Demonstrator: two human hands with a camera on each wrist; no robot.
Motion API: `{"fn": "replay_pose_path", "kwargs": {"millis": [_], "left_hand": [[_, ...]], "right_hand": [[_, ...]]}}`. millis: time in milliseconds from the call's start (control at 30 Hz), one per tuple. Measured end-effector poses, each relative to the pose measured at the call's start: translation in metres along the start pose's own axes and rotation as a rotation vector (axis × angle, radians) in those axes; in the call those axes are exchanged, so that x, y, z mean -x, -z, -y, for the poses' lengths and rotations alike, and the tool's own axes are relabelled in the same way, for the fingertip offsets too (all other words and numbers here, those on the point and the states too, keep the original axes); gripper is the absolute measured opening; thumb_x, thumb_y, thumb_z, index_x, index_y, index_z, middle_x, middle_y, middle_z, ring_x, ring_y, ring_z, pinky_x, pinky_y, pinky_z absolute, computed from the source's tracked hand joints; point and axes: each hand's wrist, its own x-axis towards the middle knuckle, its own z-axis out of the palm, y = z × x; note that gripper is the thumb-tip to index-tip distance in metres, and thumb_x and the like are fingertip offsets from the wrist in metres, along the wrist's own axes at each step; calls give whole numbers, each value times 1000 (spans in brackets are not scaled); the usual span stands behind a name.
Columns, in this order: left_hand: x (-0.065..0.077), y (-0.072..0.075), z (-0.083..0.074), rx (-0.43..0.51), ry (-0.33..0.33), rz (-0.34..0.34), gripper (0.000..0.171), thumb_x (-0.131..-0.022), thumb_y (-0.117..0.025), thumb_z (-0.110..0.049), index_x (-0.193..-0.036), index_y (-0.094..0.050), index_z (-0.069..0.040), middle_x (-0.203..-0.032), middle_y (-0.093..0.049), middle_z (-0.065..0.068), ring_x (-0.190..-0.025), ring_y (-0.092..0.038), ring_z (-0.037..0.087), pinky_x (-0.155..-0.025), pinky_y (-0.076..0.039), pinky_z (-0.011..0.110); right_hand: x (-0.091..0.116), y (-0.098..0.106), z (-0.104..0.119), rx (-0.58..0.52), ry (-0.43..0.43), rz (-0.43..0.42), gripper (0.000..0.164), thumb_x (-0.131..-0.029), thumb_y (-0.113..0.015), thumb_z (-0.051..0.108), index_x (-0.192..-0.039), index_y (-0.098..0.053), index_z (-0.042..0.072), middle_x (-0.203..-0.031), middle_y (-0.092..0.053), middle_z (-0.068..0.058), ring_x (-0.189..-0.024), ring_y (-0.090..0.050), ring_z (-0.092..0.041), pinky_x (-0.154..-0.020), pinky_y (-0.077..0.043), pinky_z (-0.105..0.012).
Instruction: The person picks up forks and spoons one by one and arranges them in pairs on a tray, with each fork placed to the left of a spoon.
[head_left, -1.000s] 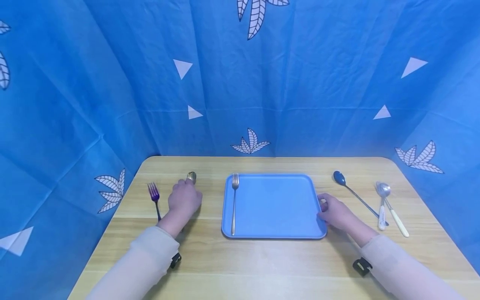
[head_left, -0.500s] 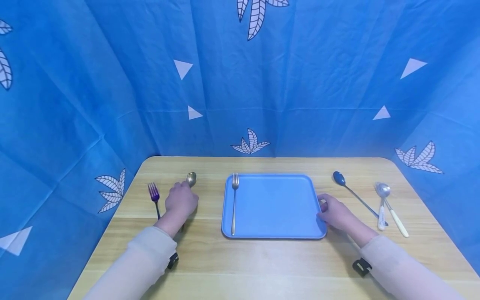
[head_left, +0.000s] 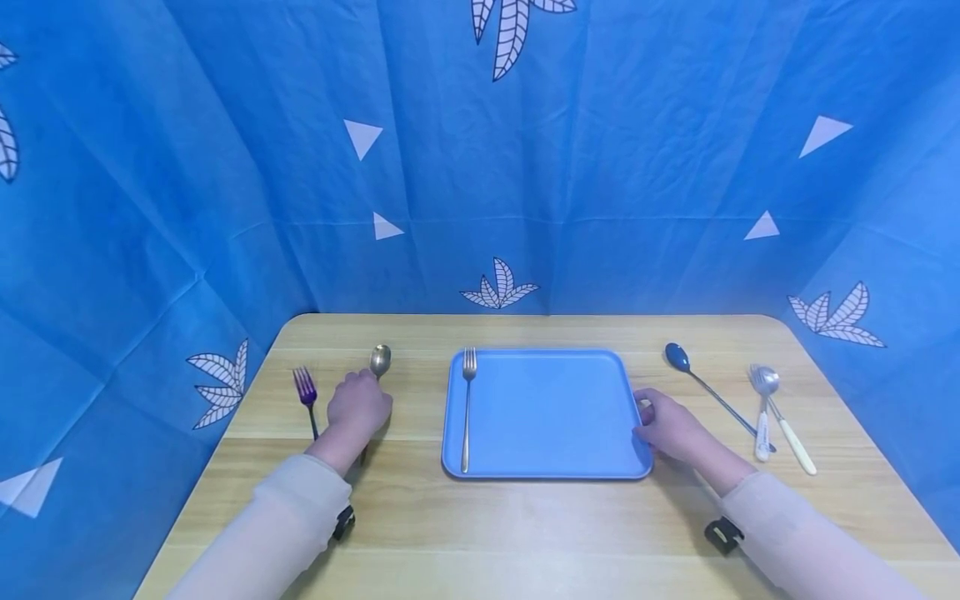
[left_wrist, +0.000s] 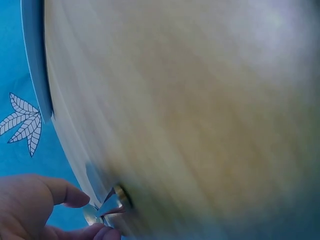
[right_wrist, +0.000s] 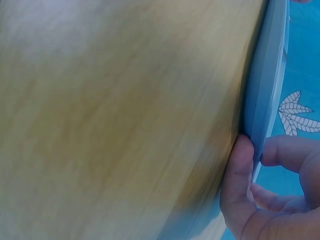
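Note:
My left hand (head_left: 358, 406) is over the handle of a brassy spoon (head_left: 380, 359) on the left of the table. The spoon's bowl shows beyond the knuckles, and its handle end pokes out below the hand. In the left wrist view, thumb and fingers close in from both sides of the spoon (left_wrist: 114, 201). My right hand (head_left: 670, 427) pinches the right rim of a blue tray (head_left: 555, 414); the right wrist view shows thumb and fingers on either side of that rim. A brassy fork (head_left: 468, 392) lies lengthwise along the tray's left side.
Left of my left hand lies a purple-headed fork (head_left: 305, 388). Beyond my right hand are a dark blue long-handled spoon (head_left: 678, 358), a white-handled fork (head_left: 762, 433) and a spoon with a cream handle (head_left: 798, 447), the last two overlapping. Blue cloth (head_left: 645, 183) hangs behind the wooden table.
My left hand has drawn back toward me along the spoon, uncovering more of its bowl. The right hand stays at the tray's rim, and the tray has not moved.

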Motion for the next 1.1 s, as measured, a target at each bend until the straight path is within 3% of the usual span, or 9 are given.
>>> {"fn": "replay_pose_path", "kwargs": {"millis": [267,700,1100], "left_hand": [[-2,1,-1,-11,6,50,44,-93,-58,-20,-119,-51,15,-101,-54,25,-86,-58,38,-58,-51,44],[-5,0,0,15,-11,74,32,-94,-55,-9,-114,-49,15,-90,-56,22,-71,-58,31,-53,-49,38],[-5,-2,-2,64,1,106,43,-92,-55,-8,-125,-46,16,-97,-61,24,-73,-59,31,-55,-50,38]], "right_hand": [[0,1,1,-1,-9,3,65,-87,-67,0,-143,-35,-11,-104,-63,-21,-84,-64,-25,-68,-57,-36],[0,0,1,-26,-5,7,63,-87,-66,-2,-142,-36,-12,-103,-62,-21,-82,-64,-24,-68,-57,-36],[0,0,1,-19,-7,8,64,-87,-66,-2,-143,-36,-12,-103,-62,-21,-83,-64,-24,-69,-57,-36]]}}
